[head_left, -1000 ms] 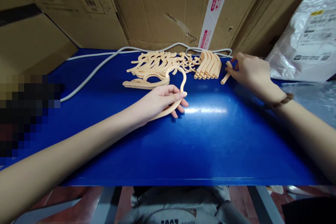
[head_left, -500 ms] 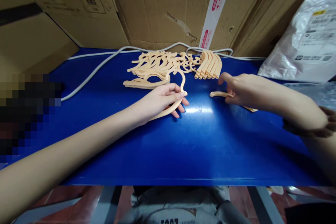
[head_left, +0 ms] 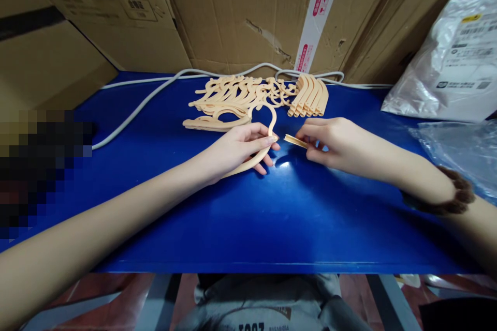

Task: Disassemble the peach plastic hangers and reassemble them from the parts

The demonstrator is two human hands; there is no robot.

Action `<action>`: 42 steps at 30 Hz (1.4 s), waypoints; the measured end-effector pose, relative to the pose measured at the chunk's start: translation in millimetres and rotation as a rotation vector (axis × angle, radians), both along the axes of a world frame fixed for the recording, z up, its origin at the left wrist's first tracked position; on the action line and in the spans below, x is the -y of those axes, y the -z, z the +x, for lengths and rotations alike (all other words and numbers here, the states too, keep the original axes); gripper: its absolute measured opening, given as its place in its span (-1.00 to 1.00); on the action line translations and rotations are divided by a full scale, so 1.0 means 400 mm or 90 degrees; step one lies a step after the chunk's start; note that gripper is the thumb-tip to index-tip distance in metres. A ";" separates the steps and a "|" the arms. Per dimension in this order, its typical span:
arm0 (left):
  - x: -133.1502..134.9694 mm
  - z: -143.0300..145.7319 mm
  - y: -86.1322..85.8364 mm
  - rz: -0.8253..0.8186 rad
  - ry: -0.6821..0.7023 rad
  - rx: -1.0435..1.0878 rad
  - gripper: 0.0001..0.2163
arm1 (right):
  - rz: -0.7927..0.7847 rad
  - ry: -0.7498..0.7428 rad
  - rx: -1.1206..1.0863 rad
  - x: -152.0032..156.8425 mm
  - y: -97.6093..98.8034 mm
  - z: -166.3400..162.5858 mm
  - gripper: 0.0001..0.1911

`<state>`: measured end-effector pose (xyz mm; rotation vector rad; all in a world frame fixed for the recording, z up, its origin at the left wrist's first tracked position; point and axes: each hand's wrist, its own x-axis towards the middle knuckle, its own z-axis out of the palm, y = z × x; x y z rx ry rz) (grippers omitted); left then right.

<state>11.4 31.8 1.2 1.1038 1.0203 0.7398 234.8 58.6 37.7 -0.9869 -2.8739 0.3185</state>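
Between the thumb and fingers of my left hand [head_left: 248, 145] is a beige plastic hanger piece [head_left: 251, 159], a curved arm with a hook [head_left: 272, 116] standing out at its end. My right hand [head_left: 330, 139] pinches a second beige hanger arm [head_left: 295, 141]; its near end points at the joint in my left hand, with a small gap between them. Most of that arm is hidden behind my fingers. Behind my hands lie stacked hangers [head_left: 215, 123], a row of loose hooks and arms [head_left: 233, 90], and a neat bunch of curved arms [head_left: 309, 95].
The blue table [head_left: 248, 222] runs up to large cardboard boxes [head_left: 240, 15]. A white cable [head_left: 135, 119] loops along the back. At the right stand a labelled plastic bag [head_left: 450, 62] and a clear plastic sheet [head_left: 462, 150].
My right hand has come left with the hanger arm, lifting it off the table and bringing its end near the left-hand piece. My left hand stays almost still.
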 end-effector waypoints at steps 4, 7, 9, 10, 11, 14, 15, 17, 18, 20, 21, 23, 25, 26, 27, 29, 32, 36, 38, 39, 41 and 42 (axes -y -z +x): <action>-0.001 0.001 -0.002 -0.001 -0.003 -0.008 -0.95 | -0.032 0.004 -0.067 -0.002 0.015 -0.007 -0.84; -0.002 0.000 0.001 0.002 -0.008 -0.007 -0.93 | -0.074 0.002 -0.110 0.000 0.026 -0.013 -0.81; -0.003 -0.002 0.002 0.002 -0.010 -0.006 -0.93 | -0.115 0.007 -0.122 0.002 0.032 -0.016 -0.80; -0.003 -0.002 0.003 0.003 -0.010 -0.004 -0.93 | -0.134 0.013 -0.128 0.003 0.034 -0.017 -0.80; -0.003 -0.003 0.003 0.004 -0.009 -0.002 -0.94 | -0.152 0.020 -0.138 0.004 0.036 -0.018 -0.78; -0.003 -0.004 0.004 0.014 -0.004 0.006 -0.95 | -0.170 0.031 -0.175 0.003 0.038 -0.019 -0.63; -0.003 -0.004 0.005 0.017 -0.004 0.006 -0.94 | -0.165 0.032 -0.180 0.002 0.039 -0.019 -0.61; -0.003 -0.005 0.007 0.020 -0.004 0.006 -0.93 | -0.156 0.029 -0.165 -0.001 0.039 -0.018 -0.61; -0.004 -0.006 0.008 0.022 -0.004 0.006 -0.92 | -0.153 0.025 -0.152 -0.001 0.039 -0.017 -0.61; -0.005 -0.010 0.012 0.031 -0.001 0.004 -0.90 | -0.144 0.019 -0.115 -0.001 0.038 -0.017 -0.60; -0.006 -0.012 0.013 0.038 0.005 -0.001 -0.89 | -0.136 0.019 -0.092 0.000 0.038 -0.018 -0.58; -0.008 -0.015 0.016 0.049 0.017 -0.020 -0.85 | -0.107 0.029 -0.047 0.003 0.038 -0.021 -0.54; -0.009 -0.017 0.017 0.054 0.025 -0.036 -0.82 | -0.081 0.038 -0.010 0.005 0.038 -0.024 -0.52; -0.009 -0.018 0.017 0.054 0.028 -0.039 -0.82 | -0.074 0.039 0.004 0.005 0.038 -0.025 -0.52; -0.008 -0.018 0.016 0.054 0.027 -0.041 -0.82 | -0.069 0.037 0.017 0.006 0.039 -0.027 -0.53; -0.006 -0.016 0.013 0.053 0.026 -0.041 -0.82 | -0.064 0.026 0.042 0.006 0.040 -0.028 -0.57; -0.003 -0.012 0.005 0.042 0.016 -0.044 -0.83 | -0.036 0.011 0.083 0.009 0.043 -0.030 -0.61; -0.001 -0.011 -0.003 0.027 0.009 -0.055 -0.85 | 0.072 0.013 0.155 0.017 0.053 -0.033 -0.58; -0.002 -0.015 -0.001 0.030 0.022 -0.055 -0.83 | 0.126 0.022 0.183 0.019 0.061 -0.032 -0.54; -0.003 -0.017 0.001 0.029 0.032 -0.054 -0.81 | 0.148 0.024 0.193 0.018 0.065 -0.031 -0.51; -0.006 -0.022 0.004 0.020 0.050 -0.053 -0.79 | 0.180 0.014 0.199 0.015 0.072 -0.028 -0.48; -0.006 -0.024 0.004 0.012 0.057 -0.052 -0.78 | 0.193 0.005 0.198 0.012 0.075 -0.026 -0.47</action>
